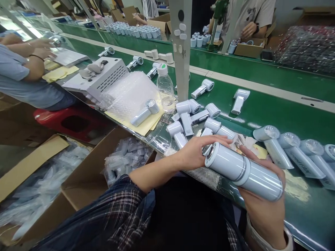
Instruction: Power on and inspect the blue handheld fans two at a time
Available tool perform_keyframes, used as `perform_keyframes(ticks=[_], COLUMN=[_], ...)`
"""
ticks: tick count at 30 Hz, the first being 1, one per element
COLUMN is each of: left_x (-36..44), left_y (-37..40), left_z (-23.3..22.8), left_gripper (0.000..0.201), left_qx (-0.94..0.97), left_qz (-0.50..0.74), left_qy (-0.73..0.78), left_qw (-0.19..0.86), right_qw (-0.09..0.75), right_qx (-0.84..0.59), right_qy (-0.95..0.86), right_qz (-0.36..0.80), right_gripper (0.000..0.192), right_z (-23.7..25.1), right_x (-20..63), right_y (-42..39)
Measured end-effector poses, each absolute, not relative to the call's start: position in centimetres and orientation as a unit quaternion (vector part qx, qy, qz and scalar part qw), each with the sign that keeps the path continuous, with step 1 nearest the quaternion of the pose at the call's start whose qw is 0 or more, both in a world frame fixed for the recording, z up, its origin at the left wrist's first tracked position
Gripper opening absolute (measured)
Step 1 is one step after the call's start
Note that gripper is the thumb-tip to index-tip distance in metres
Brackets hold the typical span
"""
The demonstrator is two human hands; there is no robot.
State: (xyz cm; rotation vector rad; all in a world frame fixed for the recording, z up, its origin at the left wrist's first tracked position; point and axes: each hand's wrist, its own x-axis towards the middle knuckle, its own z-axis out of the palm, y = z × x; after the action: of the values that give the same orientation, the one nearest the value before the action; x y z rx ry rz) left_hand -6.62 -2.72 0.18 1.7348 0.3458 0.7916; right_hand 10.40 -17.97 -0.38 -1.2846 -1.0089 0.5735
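A pale blue, cylindrical handheld fan (pixel 242 169) with a ring seam round its middle is in both my hands, above the bench edge. My left hand (pixel 193 150) grips its left end, with the fingers stretched over the top. Round the right end my right hand (pixel 264 207) is closed, thumb side and palm partly hidden behind the body. Just beyond my left hand lies a loose heap of similar fans (pixel 185 122). To the right, several more fans (pixel 278 153) lie in a slanting row, some with lettering on their handles.
A clear bottle (pixel 165 92) stands by the metal post (pixel 182 52). Left of it are bubble-wrap bags (pixel 131 90) and a fan (pixel 145 113) on yellow paper. More fans (pixel 202 88) lie on the green belt (pixel 222 78). Cardboard boxes (pixel 78 188) hold plastic-wrapped pieces. Co-workers sit around.
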Motion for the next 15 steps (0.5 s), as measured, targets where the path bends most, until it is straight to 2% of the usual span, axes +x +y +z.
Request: perform_keyframes(ticks=[5, 10, 12, 15], left_x=[-5.6, -5.2, -4.8, -4.7], left_y=[-1.8, -1.9, -1.7, -1.1], left_z=[-2.2, -3.1, -3.4, -3.4], left_gripper=[0.022, 0.021, 0.028, 0.054], left_qx=[0.787, 0.794, 0.801, 0.841], left_qz=[0.495, 0.55, 0.547, 0.483], left_qy=[0.056, 0.001, -0.01, -0.035], left_qw=[0.364, 0.259, 0.244, 0.243], right_qw=[0.624, 0.606, 0.604, 0.593], right_qx=[-0.561, -0.536, -0.518, -0.463], right_qy=[-0.519, -0.572, -0.591, -0.647], right_qz=[0.165, 0.134, 0.132, 0.126], right_gripper=[0.062, 0.07, 0.078, 0.1], right_z=[-1.1, -2.4, -3.0, -2.9], right_x=[11.1, 11.7, 12.0, 13.3], right_y=[-17.8, -17.8, -17.4, -17.1])
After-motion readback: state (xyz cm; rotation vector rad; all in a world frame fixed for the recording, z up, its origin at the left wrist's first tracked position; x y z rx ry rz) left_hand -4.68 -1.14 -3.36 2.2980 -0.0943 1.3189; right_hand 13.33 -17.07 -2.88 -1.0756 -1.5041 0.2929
